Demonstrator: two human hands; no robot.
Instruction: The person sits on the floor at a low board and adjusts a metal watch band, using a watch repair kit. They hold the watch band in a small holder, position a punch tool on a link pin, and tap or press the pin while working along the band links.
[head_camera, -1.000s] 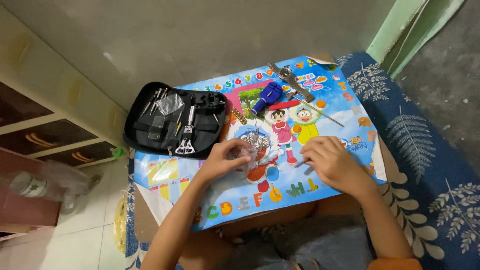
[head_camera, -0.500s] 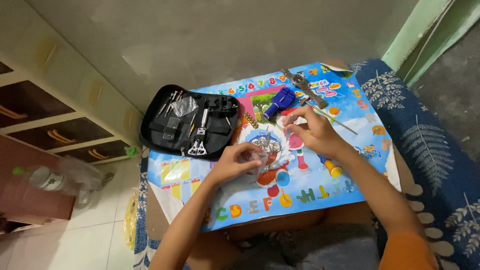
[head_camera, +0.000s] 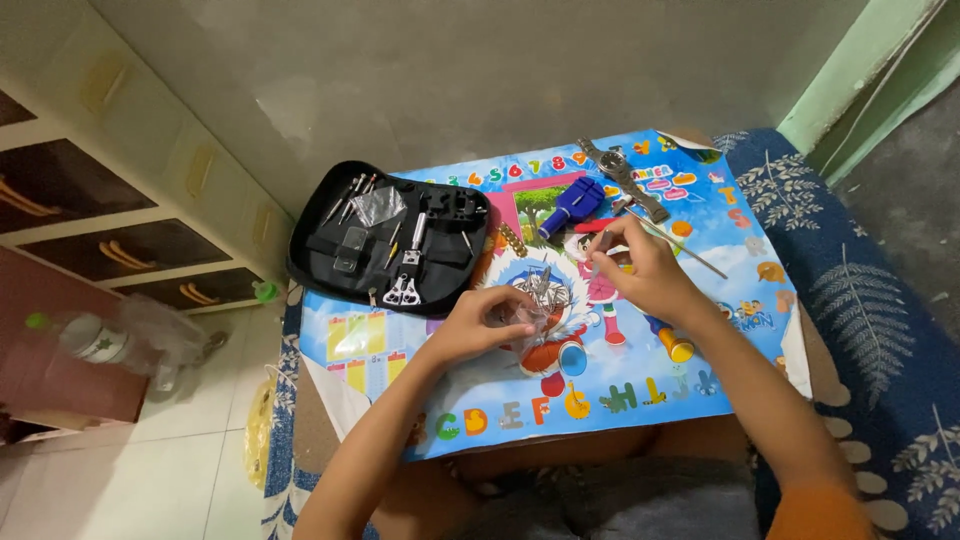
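left hand (head_camera: 478, 325): grip pinching small clear plastic bag of metal parts (head_camera: 535, 310) on bright picture-poster counter (head_camera: 640, 385) | right hand (head_camera: 645, 275): grip clenched on thin metal pin tool (head_camera: 597, 262) | advice: steady bag, work tip slowly | nearby: blue plastic tool (head_camera: 572, 205), metal wristwatch (head_camera: 622, 178), open black tool case (head_camera: 390, 240); nothing blocks.

My left hand (head_camera: 480, 325) pinches a small clear crinkled plastic bag (head_camera: 535, 312) flat against the colourful cartoon mat, while my right hand (head_camera: 640, 270) holds a thin slender metal tool (head_camera: 598, 252) upright just above it
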